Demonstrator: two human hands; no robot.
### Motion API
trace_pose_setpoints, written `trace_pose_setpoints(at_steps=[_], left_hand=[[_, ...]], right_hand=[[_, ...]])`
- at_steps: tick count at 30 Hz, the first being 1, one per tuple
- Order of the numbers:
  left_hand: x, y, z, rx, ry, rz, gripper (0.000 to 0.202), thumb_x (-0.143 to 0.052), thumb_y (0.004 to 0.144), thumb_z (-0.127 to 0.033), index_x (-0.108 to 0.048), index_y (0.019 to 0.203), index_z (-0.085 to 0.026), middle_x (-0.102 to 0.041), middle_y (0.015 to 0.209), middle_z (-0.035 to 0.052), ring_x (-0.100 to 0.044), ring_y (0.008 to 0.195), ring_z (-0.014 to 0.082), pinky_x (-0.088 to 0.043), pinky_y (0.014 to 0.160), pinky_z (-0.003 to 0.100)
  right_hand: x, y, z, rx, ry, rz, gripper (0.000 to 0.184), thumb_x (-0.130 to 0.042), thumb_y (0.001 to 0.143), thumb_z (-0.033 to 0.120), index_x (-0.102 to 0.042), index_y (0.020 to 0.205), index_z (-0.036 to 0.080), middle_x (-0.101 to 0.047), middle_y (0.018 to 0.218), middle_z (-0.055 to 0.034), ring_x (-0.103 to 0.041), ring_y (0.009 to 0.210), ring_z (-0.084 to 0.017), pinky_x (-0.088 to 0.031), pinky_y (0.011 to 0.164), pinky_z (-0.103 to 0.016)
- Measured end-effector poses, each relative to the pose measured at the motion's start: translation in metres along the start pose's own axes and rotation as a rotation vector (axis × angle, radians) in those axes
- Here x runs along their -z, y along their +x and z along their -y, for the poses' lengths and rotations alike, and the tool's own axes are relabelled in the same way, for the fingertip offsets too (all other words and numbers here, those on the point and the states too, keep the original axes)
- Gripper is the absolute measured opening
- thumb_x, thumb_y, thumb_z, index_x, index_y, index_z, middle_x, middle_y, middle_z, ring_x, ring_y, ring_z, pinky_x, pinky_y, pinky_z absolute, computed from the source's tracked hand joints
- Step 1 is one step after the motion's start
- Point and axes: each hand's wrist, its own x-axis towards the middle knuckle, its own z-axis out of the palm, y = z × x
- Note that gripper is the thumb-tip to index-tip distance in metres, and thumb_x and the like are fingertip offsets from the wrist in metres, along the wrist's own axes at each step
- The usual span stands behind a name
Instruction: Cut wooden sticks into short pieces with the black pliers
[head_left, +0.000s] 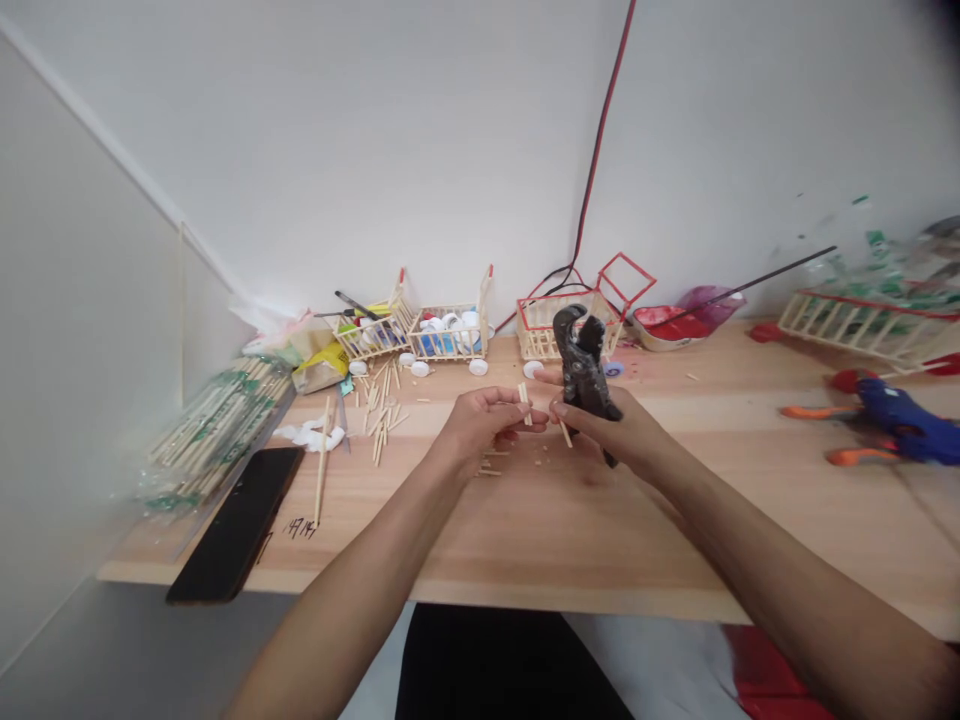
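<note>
My left hand (491,418) is closed, pinching short pale wooden sticks (524,403) upright between thumb and fingers. Just to its right, my right hand (611,425) grips a black hand cutter (581,365), its hooked jaw pointing up. A short stick piece (565,433) also pokes out below the right thumb. The fingertips of both hands are close together over the table. A few cut sticks (491,462) lie on the wood beneath my left hand, and tiny offcuts are scattered beside them.
Small stick-built carts (448,340) line the wall, one red-trimmed cart (555,312) behind the cutter. A loose stick pile (381,420), bagged sticks (217,425) and a black phone (236,525) lie left. A red paint dish (671,330) and blue glue gun (907,418) are right.
</note>
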Motion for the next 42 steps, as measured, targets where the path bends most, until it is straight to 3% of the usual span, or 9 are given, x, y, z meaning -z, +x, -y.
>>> trace_pose_setpoints(at_steps=[7, 11, 18, 26, 34, 42], left_hand=[[-0.004, -0.002, 0.001, -0.006, 0.086, 0.009, 0.027, -0.077, 0.069, -0.033, -0.062, 0.081, -0.013, -0.076, 0.083, 0.0099, -0.071, 0.072, 0.0153, -0.041, 0.059, 0.02], [-0.008, -0.001, 0.003, -0.014, 0.106, 0.002, 0.028, -0.08, 0.066, -0.033, -0.064, 0.079, -0.013, -0.075, 0.079, 0.0085, -0.068, 0.067, 0.0144, -0.043, 0.059, 0.021], [-0.015, 0.0, 0.007, -0.035, 0.134, -0.067, 0.026, -0.08, 0.068, -0.027, -0.059, 0.077, -0.015, -0.072, 0.068, 0.0048, -0.068, 0.062, 0.014, -0.047, 0.059, 0.021], [-0.02, 0.002, 0.014, -0.1, 0.102, -0.064, 0.029, -0.079, 0.068, -0.026, -0.052, 0.073, -0.016, -0.07, 0.064, 0.0024, -0.069, 0.061, 0.0155, -0.051, 0.062, 0.025], [-0.022, -0.004, 0.011, -0.065, 0.002, -0.059, 0.033, -0.082, 0.064, -0.029, -0.054, 0.074, -0.016, -0.072, 0.07, 0.0037, -0.069, 0.065, 0.0146, -0.053, 0.067, 0.027], [-0.024, -0.005, 0.013, 0.01, -0.102, 0.01, 0.034, -0.081, 0.066, -0.032, -0.054, 0.079, -0.017, -0.073, 0.074, 0.0048, -0.07, 0.066, 0.0163, -0.051, 0.062, 0.024]], right_hand=[[-0.001, 0.003, -0.011, -0.034, 0.011, -0.098, 0.033, -0.067, 0.076, 0.043, -0.069, 0.096, 0.017, -0.071, 0.079, -0.0049, -0.063, 0.071, -0.02, -0.049, 0.065, -0.03], [-0.004, 0.004, -0.014, -0.028, 0.029, -0.138, 0.034, -0.068, 0.075, 0.042, -0.069, 0.099, 0.017, -0.071, 0.079, -0.0055, -0.064, 0.071, -0.02, -0.049, 0.062, -0.03], [-0.013, 0.004, -0.021, 0.073, -0.033, -0.253, 0.025, -0.066, 0.077, 0.036, -0.068, 0.094, 0.018, -0.072, 0.086, -0.0047, -0.066, 0.079, -0.021, -0.051, 0.074, -0.033], [-0.02, 0.0, -0.02, 0.131, -0.05, -0.275, 0.023, -0.065, 0.079, 0.033, -0.065, 0.096, 0.018, -0.07, 0.089, -0.0037, -0.064, 0.078, -0.019, -0.048, 0.072, -0.031], [-0.018, 0.001, -0.019, 0.072, 0.054, -0.224, 0.026, -0.067, 0.076, 0.036, -0.066, 0.094, 0.018, -0.068, 0.085, -0.0035, -0.062, 0.075, -0.018, -0.05, 0.07, -0.032], [-0.016, 0.0, -0.012, 0.05, 0.069, -0.295, 0.023, -0.066, 0.074, 0.034, -0.061, 0.092, 0.021, -0.064, 0.076, -0.0004, -0.059, 0.069, -0.018, -0.049, 0.067, -0.031]])
